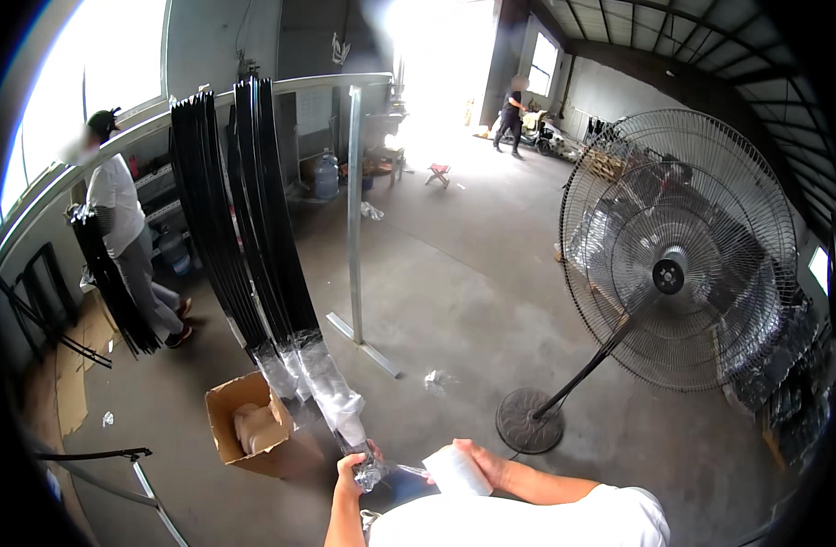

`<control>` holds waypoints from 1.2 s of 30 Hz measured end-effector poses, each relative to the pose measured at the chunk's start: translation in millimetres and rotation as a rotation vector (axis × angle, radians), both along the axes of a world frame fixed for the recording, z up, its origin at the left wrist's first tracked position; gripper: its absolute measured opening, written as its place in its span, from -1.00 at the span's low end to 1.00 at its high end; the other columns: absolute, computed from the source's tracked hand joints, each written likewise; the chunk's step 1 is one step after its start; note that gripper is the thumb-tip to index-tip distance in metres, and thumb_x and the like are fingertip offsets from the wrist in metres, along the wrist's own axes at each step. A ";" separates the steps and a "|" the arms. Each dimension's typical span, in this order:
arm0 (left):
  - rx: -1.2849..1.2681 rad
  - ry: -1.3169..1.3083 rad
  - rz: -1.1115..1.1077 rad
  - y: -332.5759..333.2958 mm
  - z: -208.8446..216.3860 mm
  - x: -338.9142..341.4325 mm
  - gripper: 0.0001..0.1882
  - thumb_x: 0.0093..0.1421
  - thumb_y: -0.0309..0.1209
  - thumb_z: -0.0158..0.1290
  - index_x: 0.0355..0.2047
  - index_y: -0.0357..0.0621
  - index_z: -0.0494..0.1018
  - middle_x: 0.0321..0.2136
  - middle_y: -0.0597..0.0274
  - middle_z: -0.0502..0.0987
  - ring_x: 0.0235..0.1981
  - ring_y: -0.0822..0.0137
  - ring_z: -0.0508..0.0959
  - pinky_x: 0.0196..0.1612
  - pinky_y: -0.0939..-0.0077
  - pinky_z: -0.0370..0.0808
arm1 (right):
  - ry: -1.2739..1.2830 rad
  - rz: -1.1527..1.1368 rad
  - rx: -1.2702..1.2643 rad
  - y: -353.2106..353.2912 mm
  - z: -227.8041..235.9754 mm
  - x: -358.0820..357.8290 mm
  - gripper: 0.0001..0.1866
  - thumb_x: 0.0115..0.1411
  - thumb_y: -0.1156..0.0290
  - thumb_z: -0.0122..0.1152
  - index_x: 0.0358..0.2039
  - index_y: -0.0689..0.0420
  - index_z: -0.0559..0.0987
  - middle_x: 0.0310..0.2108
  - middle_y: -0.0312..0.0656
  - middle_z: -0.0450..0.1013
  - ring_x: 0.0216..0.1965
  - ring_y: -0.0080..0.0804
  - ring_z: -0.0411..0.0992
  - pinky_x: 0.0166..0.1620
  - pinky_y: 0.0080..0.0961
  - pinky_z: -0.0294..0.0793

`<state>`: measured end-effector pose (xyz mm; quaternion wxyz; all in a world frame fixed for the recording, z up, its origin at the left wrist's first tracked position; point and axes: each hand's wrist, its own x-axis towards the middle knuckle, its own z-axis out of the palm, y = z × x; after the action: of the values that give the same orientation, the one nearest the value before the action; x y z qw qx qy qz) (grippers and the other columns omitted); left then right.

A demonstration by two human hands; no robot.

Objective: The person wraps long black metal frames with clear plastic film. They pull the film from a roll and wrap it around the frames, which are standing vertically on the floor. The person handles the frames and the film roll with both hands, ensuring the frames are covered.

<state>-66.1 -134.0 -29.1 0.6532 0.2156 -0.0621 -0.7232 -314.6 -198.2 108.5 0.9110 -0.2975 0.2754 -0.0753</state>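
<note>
Long black bars [276, 219] hang from a metal rail in two bundles, and their lower parts are wrapped in clear film. My left hand [348, 472] is closed around the film-wrapped bottom end [367, 475] of the nearer bundle. A roll of stretch film [457, 471] sits in my right hand [487, 462], whose fingers curl round its upper end. A strip of film [409, 469] runs taut from the roll to the wrapped bar end. Part of my left fingers is hidden behind the bundle.
An open cardboard box [224, 436] stands left of the bundles. A big standing fan [669, 276] is at right, its round base [530, 421] on the floor. A rail post [355, 219] rises ahead. One person [117, 214] stands at left beside more hanging bars; another [511, 118] is far off.
</note>
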 end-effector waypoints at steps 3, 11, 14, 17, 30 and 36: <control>-0.033 -0.034 -0.017 0.4 0.5 3.4 -0.61 -0.26 -0.38 0.01 -0.33 -0.24 0.32 -0.51 0.13 0.37 -0.41 0.22 0.39 -0.29 0.43 0.36 | -0.057 0.014 -0.025 -2.6 -4.6 1.0 -0.25 0.08 -0.18 -0.15 -0.03 0.31 0.31 -0.12 0.11 0.35 -0.13 -0.17 0.37 -0.10 -0.35 0.38; -0.035 0.274 -0.271 -0.2 2.4 2.9 -0.61 -0.18 -0.33 -0.02 -0.27 -0.17 0.32 -0.65 0.20 0.32 -0.73 0.36 0.31 -0.64 0.41 0.30 | -0.273 0.034 0.145 5.9 -29.6 72.2 -0.26 0.13 -0.17 -0.24 -0.05 0.34 0.31 -0.15 0.08 0.40 -0.17 -0.20 0.43 -0.09 -0.39 0.41; 0.025 0.254 -0.062 -1.4 -13.0 -1.1 -0.57 -0.03 -0.25 -0.08 -0.14 -0.18 0.31 -0.53 0.14 0.44 -0.63 0.39 0.43 -0.57 0.48 0.43 | -0.059 -0.080 0.025 11.9 -29.2 106.7 -0.28 0.12 -0.18 -0.22 -0.12 0.32 0.36 -0.22 0.06 0.43 -0.27 -0.23 0.46 -0.15 -0.43 0.43; 0.050 -0.095 0.045 12.1 -50.4 7.5 -0.52 0.09 -0.16 -0.12 -0.07 -0.23 0.30 -0.26 0.17 0.48 -0.30 0.31 0.49 -0.25 0.41 0.49 | -0.245 0.057 0.110 18.0 -15.2 129.1 -0.27 0.10 -0.19 -0.18 -0.10 0.31 0.35 -0.22 0.09 0.43 -0.26 -0.22 0.46 -0.16 -0.43 0.44; 0.006 -0.581 0.278 -2.1 -0.4 -18.9 -0.39 0.03 -0.17 0.10 0.00 -0.19 0.16 -0.25 0.04 0.45 -0.31 0.21 0.48 -0.27 0.34 0.41 | 0.095 0.157 -0.227 53.4 31.6 228.7 -0.34 -0.04 -0.21 0.05 -0.16 0.12 0.32 -0.44 -0.30 0.32 -0.44 -0.55 0.32 -0.36 -0.55 0.33; 0.087 -0.605 0.344 3.1 -8.3 -8.3 -0.38 0.10 -0.16 0.02 0.08 -0.22 0.12 -0.13 0.07 0.37 -0.19 0.23 0.39 -0.14 0.37 0.34 | 0.221 0.091 -0.313 49.7 89.3 241.9 -0.29 -0.05 -0.29 0.01 -0.18 0.13 0.36 -0.42 -0.32 0.33 -0.34 -0.53 0.32 -0.22 -0.45 0.33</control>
<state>-74.4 -130.9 -37.5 0.7076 0.4550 -0.1850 -0.5080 -72.7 -148.5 197.8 0.8203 -0.4542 0.3449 -0.0430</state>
